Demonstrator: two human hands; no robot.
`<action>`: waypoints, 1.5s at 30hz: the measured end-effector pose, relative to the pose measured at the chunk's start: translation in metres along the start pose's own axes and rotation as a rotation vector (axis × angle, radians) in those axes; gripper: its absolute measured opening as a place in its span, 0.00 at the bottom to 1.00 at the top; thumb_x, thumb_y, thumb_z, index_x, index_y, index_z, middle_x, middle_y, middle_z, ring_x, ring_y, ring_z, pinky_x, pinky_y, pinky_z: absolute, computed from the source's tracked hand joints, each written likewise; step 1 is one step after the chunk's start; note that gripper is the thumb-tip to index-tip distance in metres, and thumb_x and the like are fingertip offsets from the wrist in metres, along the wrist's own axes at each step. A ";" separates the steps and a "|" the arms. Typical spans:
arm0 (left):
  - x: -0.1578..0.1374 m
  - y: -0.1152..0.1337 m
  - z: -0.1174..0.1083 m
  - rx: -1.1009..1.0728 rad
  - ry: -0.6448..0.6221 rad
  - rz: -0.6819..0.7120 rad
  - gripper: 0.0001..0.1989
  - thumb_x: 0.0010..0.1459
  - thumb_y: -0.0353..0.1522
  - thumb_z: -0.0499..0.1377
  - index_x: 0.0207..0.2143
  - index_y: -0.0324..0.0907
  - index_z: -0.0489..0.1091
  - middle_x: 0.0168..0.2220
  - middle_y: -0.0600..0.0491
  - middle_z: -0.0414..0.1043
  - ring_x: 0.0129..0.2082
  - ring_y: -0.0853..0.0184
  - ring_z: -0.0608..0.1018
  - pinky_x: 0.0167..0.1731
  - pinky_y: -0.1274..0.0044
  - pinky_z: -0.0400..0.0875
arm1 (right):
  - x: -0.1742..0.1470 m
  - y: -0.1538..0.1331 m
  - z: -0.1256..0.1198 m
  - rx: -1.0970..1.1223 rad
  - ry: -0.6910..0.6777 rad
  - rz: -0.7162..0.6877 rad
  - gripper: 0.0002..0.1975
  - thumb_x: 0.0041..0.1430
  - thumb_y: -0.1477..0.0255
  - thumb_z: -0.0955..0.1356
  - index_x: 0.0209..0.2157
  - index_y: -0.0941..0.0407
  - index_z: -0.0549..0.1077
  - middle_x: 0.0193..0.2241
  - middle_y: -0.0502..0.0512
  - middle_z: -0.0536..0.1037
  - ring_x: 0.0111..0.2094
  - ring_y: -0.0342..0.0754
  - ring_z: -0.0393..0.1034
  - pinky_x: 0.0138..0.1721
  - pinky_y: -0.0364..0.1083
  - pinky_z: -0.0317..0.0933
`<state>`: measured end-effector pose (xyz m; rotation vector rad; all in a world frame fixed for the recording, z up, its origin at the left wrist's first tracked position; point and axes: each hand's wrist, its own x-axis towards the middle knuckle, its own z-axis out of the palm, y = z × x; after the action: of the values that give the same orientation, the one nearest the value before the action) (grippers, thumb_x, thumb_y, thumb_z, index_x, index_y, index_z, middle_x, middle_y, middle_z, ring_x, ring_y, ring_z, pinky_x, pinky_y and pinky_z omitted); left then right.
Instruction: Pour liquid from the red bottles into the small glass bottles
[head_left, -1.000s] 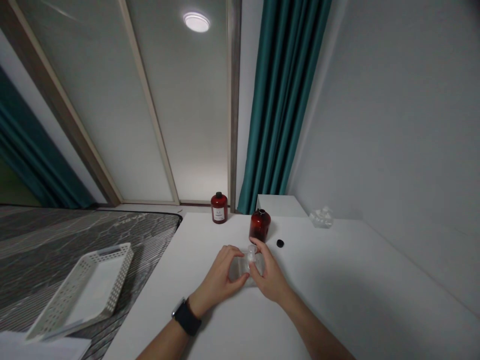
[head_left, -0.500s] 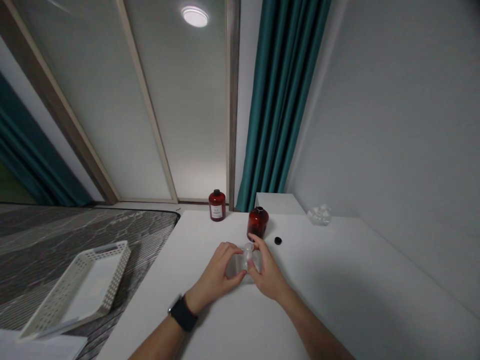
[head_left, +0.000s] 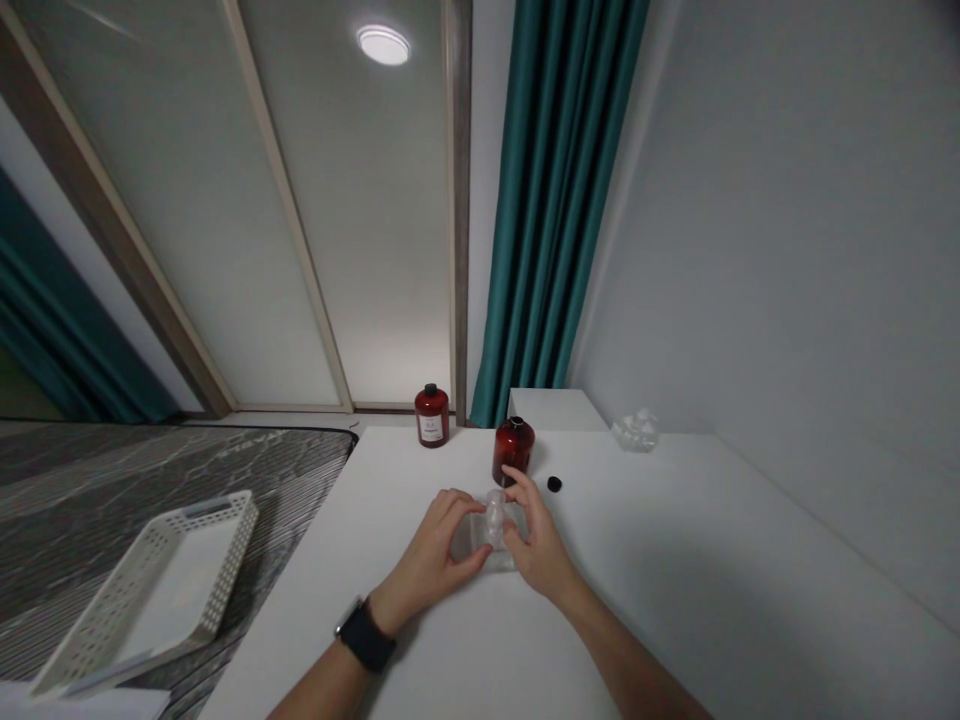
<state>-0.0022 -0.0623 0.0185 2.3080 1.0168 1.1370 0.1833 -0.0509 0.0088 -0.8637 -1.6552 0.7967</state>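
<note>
A clear, see-through vessel [head_left: 495, 540] with a rounded upper part stands on the white table between my hands; its exact kind I cannot make out. My left hand [head_left: 439, 540], with a black watch on the wrist, curls thumb and fingers against its left side. Close at its right side is my right hand [head_left: 536, 540], thumb and fingers parted. Just behind my right fingertips stands a dark red bottle [head_left: 512, 450] with an uncapped neck. A small black cap [head_left: 554, 484] lies to the right of it.
A second red bottle [head_left: 431, 420], labelled and capped, stands near the table's far edge. A clear crumpled-looking item [head_left: 636, 430] lies by the wall at the right. On the left, below the table [head_left: 480, 650], are a white basket [head_left: 232, 570] and a dark patterned carpet [head_left: 285, 460].
My right thumb and fingers have shifted slightly right, away from the clear vessel's upper part. My left hand stays nearly in place. The view has tilted a little.
</note>
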 end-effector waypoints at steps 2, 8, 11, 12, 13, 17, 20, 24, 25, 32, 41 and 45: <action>0.000 0.001 -0.001 0.003 0.001 0.003 0.18 0.57 0.27 0.62 0.50 0.45 0.65 0.46 0.48 0.69 0.47 0.57 0.70 0.48 0.65 0.69 | -0.001 0.001 0.000 -0.021 0.009 0.002 0.33 0.54 0.80 0.62 0.62 0.52 0.59 0.39 0.53 0.71 0.42 0.49 0.70 0.50 0.52 0.65; 0.000 0.001 -0.001 0.010 0.011 0.015 0.19 0.58 0.27 0.62 0.51 0.45 0.65 0.46 0.47 0.69 0.48 0.58 0.70 0.48 0.66 0.69 | -0.001 0.003 0.000 -0.037 0.014 0.002 0.35 0.50 0.81 0.62 0.62 0.52 0.58 0.39 0.52 0.70 0.43 0.49 0.69 0.54 0.54 0.62; 0.000 0.000 0.000 0.012 0.004 0.012 0.18 0.58 0.27 0.61 0.51 0.45 0.65 0.46 0.47 0.68 0.48 0.58 0.70 0.48 0.65 0.69 | 0.000 0.003 0.000 0.035 -0.007 0.010 0.36 0.51 0.82 0.61 0.63 0.52 0.56 0.40 0.53 0.73 0.44 0.49 0.70 0.53 0.53 0.63; 0.000 0.000 0.000 0.013 0.001 0.009 0.18 0.58 0.27 0.61 0.50 0.45 0.66 0.46 0.47 0.68 0.48 0.58 0.70 0.49 0.65 0.69 | 0.000 0.002 0.000 0.051 -0.014 0.010 0.36 0.51 0.82 0.61 0.63 0.52 0.56 0.40 0.53 0.73 0.44 0.49 0.70 0.53 0.53 0.63; 0.000 0.000 0.000 0.013 0.001 0.006 0.18 0.58 0.26 0.61 0.50 0.45 0.66 0.46 0.48 0.68 0.48 0.58 0.70 0.49 0.65 0.69 | 0.000 0.002 0.000 0.057 -0.019 0.008 0.35 0.53 0.81 0.61 0.63 0.52 0.55 0.40 0.53 0.74 0.44 0.49 0.71 0.53 0.53 0.63; 0.000 0.001 0.000 0.004 0.000 -0.008 0.18 0.58 0.27 0.62 0.50 0.45 0.66 0.46 0.48 0.68 0.48 0.57 0.70 0.49 0.65 0.69 | 0.001 0.000 0.000 0.039 -0.019 -0.005 0.32 0.58 0.78 0.63 0.63 0.53 0.55 0.40 0.54 0.75 0.45 0.50 0.72 0.53 0.54 0.64; 0.000 0.001 -0.001 -0.004 -0.003 -0.006 0.18 0.58 0.27 0.62 0.51 0.45 0.65 0.47 0.47 0.68 0.48 0.57 0.70 0.49 0.65 0.69 | 0.001 0.001 0.001 0.036 -0.021 0.009 0.30 0.60 0.76 0.63 0.64 0.53 0.55 0.41 0.55 0.76 0.44 0.50 0.73 0.51 0.53 0.65; 0.000 0.001 -0.001 0.004 -0.001 0.002 0.19 0.58 0.27 0.61 0.51 0.45 0.65 0.47 0.47 0.68 0.48 0.57 0.70 0.49 0.65 0.69 | 0.000 0.003 0.001 0.013 -0.015 0.015 0.30 0.61 0.77 0.63 0.64 0.52 0.55 0.41 0.55 0.76 0.44 0.50 0.72 0.52 0.54 0.65; -0.001 0.001 -0.001 0.006 -0.003 0.002 0.19 0.58 0.27 0.61 0.51 0.45 0.65 0.47 0.47 0.68 0.48 0.57 0.70 0.49 0.65 0.69 | -0.001 0.004 0.001 -0.003 -0.001 0.009 0.29 0.61 0.77 0.63 0.63 0.52 0.56 0.41 0.55 0.75 0.45 0.50 0.72 0.53 0.54 0.64; 0.000 -0.001 0.000 0.021 -0.007 0.011 0.19 0.58 0.27 0.62 0.52 0.46 0.65 0.46 0.48 0.68 0.47 0.58 0.70 0.48 0.66 0.69 | -0.001 0.005 0.003 -0.053 0.019 -0.014 0.30 0.59 0.75 0.65 0.63 0.52 0.58 0.39 0.53 0.71 0.42 0.49 0.70 0.51 0.52 0.65; -0.001 -0.001 0.000 0.008 0.005 0.000 0.18 0.58 0.28 0.62 0.50 0.45 0.66 0.46 0.47 0.70 0.47 0.57 0.72 0.47 0.65 0.70 | 0.002 0.000 0.000 0.008 -0.031 0.002 0.30 0.59 0.76 0.65 0.63 0.53 0.56 0.36 0.51 0.73 0.39 0.47 0.72 0.46 0.49 0.67; -0.001 0.001 0.000 0.007 0.005 0.006 0.19 0.58 0.28 0.62 0.52 0.45 0.66 0.46 0.47 0.70 0.47 0.57 0.72 0.47 0.65 0.70 | 0.002 0.002 0.004 -0.024 -0.003 0.014 0.31 0.58 0.77 0.65 0.62 0.52 0.58 0.37 0.51 0.71 0.39 0.47 0.71 0.48 0.50 0.67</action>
<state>-0.0027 -0.0633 0.0187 2.3165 1.0179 1.1443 0.1795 -0.0488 0.0076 -0.8928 -1.6660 0.7893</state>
